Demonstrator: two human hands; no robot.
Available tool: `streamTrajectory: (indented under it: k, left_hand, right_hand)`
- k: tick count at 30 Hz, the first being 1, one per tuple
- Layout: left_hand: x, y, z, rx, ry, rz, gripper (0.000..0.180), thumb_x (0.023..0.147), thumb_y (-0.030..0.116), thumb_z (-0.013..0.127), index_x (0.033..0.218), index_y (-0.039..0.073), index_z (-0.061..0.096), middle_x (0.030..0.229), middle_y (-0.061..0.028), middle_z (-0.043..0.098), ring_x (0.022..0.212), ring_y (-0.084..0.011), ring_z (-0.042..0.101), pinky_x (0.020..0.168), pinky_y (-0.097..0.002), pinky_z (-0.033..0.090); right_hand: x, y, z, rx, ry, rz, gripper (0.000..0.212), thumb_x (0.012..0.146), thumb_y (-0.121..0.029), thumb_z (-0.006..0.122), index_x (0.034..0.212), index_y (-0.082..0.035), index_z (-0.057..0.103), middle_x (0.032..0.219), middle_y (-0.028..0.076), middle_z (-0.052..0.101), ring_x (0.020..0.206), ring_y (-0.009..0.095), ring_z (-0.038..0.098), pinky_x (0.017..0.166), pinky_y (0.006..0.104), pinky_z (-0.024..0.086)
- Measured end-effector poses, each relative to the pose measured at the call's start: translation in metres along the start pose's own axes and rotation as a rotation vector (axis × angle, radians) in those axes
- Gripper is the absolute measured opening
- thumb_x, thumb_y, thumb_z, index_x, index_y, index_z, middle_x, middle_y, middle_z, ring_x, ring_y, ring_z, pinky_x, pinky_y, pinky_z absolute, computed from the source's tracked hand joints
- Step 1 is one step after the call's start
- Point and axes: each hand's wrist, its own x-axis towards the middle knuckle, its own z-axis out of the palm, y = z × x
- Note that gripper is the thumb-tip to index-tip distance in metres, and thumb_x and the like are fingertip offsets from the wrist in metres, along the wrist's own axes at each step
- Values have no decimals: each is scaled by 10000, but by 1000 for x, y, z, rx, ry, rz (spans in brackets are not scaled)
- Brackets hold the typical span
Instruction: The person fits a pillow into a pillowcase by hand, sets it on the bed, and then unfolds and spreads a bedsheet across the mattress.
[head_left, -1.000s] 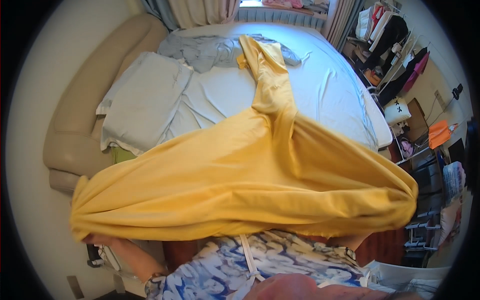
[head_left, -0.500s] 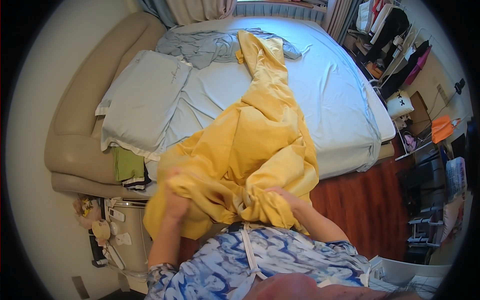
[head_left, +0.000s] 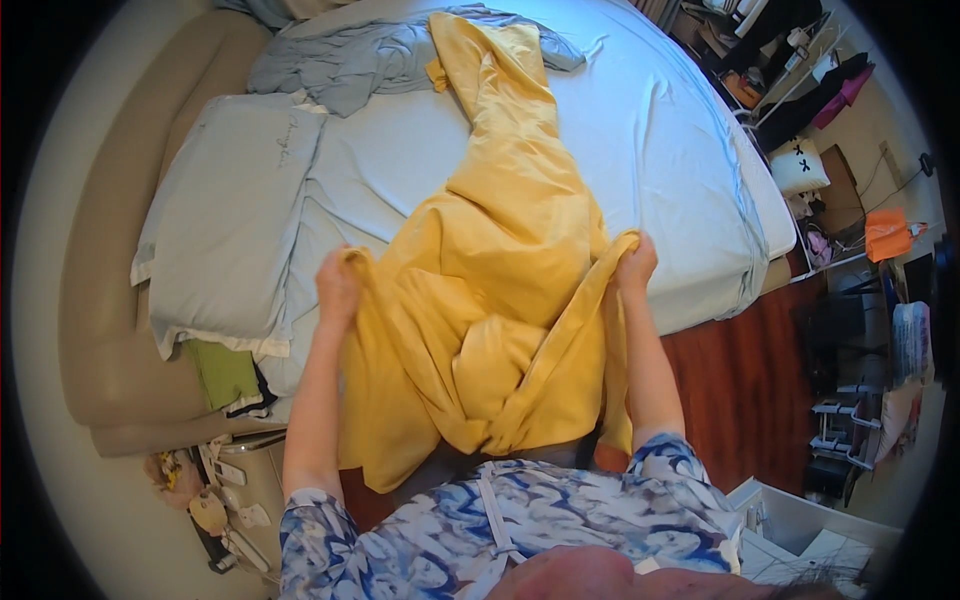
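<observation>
- Gripping one edge of the yellow cloth (head_left: 515,235), the left grip (head_left: 338,288) is a fist, fingers curled round a bunched bit of fabric.
- The right grip (head_left: 636,262) is closed the same way on another part of the edge, well apart from the left grip and about level with it.
- Between the two grips the cloth sags in loose folds that meet in a rough V on the person's side.
- Beyond the grips it narrows and runs up the bed (head_left: 660,150), its far end lying over a crumpled grey cloth (head_left: 365,70).
- Below both grips, the rest hangs in front of the patterned shirt (head_left: 420,550).
- Beyond the left grip and further left, a pale pillow (head_left: 235,210) lies near the tan headboard (head_left: 110,240).
- Left of the left grip and a little nearer the person, a folded green cloth (head_left: 222,372) shows at the pillow's near edge.
- Nearer the person than that, also left of the left grip, is a nightstand (head_left: 268,480) with small items.
- Right of the right grip, past the bed's edge, is reddish wood floor (head_left: 745,390); further right hangs an orange bag (head_left: 887,235).
</observation>
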Motion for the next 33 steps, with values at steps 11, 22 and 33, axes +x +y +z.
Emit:
streamTrajectory:
  k: [11, 22, 33]
  left_hand:
    - [-32, -89, 104, 177, -471, -399, 371, 867, 339, 481, 1054, 36, 583, 995, -229, 613, 950, -402, 567, 795, -441, 453]
    - [-72, -131, -114, -614, 584, -914, 371, 952, 295, 417, 1086, -25, 550, 1020, -145, 618, 894, -290, 596, 735, -429, 496]
    - [-134, -100, -221, -757, 630, -797, 319, 919, 193, 515, 1177, 9, 485, 1137, -116, 560, 955, -245, 576, 780, -372, 501]
  right_hand:
    - [0, 54, 87, 726, -899, 1016, 286, 850, -189, 515, 976, 49, 612, 845, 89, 637, 736, 188, 605, 624, 323, 491]
    - [8, 112, -128, 1064, 201, 661, 234, 865, -173, 515, 1028, -15, 572, 948, 106, 610, 794, 213, 608, 646, 351, 520]
    - [3, 51, -159, 1058, -220, 509, 132, 855, -160, 528, 885, -38, 569, 879, 62, 607, 781, 193, 586, 687, 343, 479]
